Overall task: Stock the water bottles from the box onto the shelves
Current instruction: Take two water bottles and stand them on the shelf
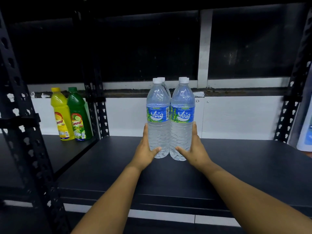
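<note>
i see bare dark shelf (244, 159) right of the water bottles (170, 119); a perforated upright (98, 107) blocks the left.

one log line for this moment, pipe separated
left hand flat on left water bottle | right hand flat on right water bottle | both upright on shelf
</note>
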Tool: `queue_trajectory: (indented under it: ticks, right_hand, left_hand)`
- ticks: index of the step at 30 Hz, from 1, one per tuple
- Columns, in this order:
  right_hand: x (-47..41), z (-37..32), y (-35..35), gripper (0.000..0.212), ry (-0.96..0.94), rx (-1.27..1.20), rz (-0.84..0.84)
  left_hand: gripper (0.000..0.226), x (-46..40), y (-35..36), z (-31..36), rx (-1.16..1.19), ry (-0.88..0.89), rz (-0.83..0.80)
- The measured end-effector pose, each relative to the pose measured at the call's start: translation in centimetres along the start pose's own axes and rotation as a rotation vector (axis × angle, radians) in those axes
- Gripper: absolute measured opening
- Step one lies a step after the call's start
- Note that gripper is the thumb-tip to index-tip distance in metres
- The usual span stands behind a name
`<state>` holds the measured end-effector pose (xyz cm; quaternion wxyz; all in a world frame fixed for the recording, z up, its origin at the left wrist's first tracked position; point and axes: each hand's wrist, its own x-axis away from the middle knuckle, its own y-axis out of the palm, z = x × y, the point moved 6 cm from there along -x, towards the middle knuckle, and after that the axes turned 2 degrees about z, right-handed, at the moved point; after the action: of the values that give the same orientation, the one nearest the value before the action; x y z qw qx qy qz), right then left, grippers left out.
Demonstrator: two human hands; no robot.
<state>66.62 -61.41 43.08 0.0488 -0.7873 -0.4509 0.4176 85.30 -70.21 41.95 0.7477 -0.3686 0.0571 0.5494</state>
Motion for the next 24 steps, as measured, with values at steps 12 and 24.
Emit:
queue_trajectory:
  ticks: [12, 24]
  right_hand:
    - [2.9, -0.5, -0.5, 0.089, 0.132, 0.188, -0.095]
    - [9.1, -4.2, -2.2, 0.061, 0.165, 0.729, -0.379]
  left_hand:
    - [0.078, 3.5, 0.0, 1.9, -0.166, -0.066, -0.005]
    - [0.059, 9.9, 0.7, 5.8, -0.757, -0.054, -0.205]
